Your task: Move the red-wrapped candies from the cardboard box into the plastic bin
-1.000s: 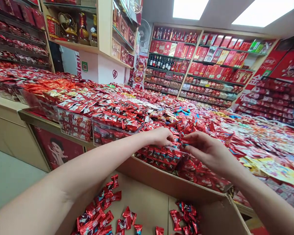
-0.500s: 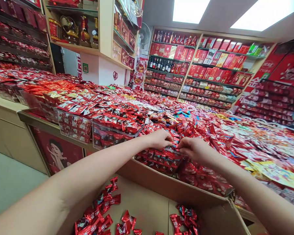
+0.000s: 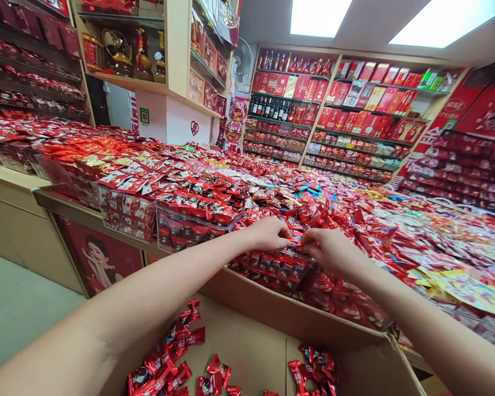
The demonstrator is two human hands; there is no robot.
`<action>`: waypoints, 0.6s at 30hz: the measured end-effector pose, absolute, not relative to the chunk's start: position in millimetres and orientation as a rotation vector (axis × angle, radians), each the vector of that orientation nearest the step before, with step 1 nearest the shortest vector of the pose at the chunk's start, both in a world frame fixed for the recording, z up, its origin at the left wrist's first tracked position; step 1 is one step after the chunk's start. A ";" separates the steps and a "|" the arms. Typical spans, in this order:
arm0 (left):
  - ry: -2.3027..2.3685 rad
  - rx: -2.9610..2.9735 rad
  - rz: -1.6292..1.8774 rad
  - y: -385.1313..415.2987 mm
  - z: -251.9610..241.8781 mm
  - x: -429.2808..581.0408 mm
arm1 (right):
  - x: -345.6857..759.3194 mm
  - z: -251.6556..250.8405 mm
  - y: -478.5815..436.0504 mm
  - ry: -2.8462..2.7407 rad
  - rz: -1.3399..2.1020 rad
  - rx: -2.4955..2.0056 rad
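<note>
Both of my hands reach over a cardboard box into a clear plastic bin (image 3: 272, 270) heaped with red-wrapped candies (image 3: 296, 226). My left hand (image 3: 272, 233) has thumb and fingers pinched on a wrapped candy at the bin's front edge. Close beside it on the right, my right hand (image 3: 329, 248) is curled, its fingertips closed on a candy in the same row. The fingertips partly cover the candies they touch. Below my arms, the open cardboard box (image 3: 256, 324) holds loose red twist-wrapped candies (image 3: 165, 366) along its left side, middle and right corner.
More clear bins, such as one with dark red candies (image 3: 185, 228), stand along the counter. Packets spread far back and to the right, including a yellow packet (image 3: 464, 289). Shelves of bottles and red boxes (image 3: 291, 85) line the back wall. A cabinet corner (image 3: 177, 55) juts out at left.
My right hand has shifted slightly among the candies at the bin's edge. My left hand stays nearly in place, and the candies in the box look the same.
</note>
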State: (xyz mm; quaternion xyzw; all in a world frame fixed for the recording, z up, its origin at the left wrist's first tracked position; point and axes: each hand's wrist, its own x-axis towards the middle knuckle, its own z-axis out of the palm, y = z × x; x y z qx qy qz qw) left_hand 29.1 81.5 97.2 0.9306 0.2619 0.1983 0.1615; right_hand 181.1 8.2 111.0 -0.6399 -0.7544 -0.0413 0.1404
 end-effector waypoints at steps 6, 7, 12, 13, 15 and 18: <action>0.737 2.658 0.583 79.9 97.8 28.7 | 183.2 121.3 7.8 -2.185 0.078 -1.860; 0.740 2.654 0.591 79.9 97.6 28.7 | 183.5 121.9 7.7 -2.181 0.102 -1.865; 0.738 2.632 0.645 81.4 94.3 28.9 | 185.5 117.8 8.4 -2.168 0.140 -1.859; 0.732 2.629 0.657 81.7 93.6 29.0 | 186.1 116.5 8.7 -2.171 0.142 -1.853; 0.719 2.625 0.683 82.0 92.5 29.1 | 187.5 114.1 9.5 -2.181 0.142 -1.842; 0.706 2.623 0.719 81.5 91.5 29.4 | 189.4 111.2 10.8 -2.199 0.127 -1.829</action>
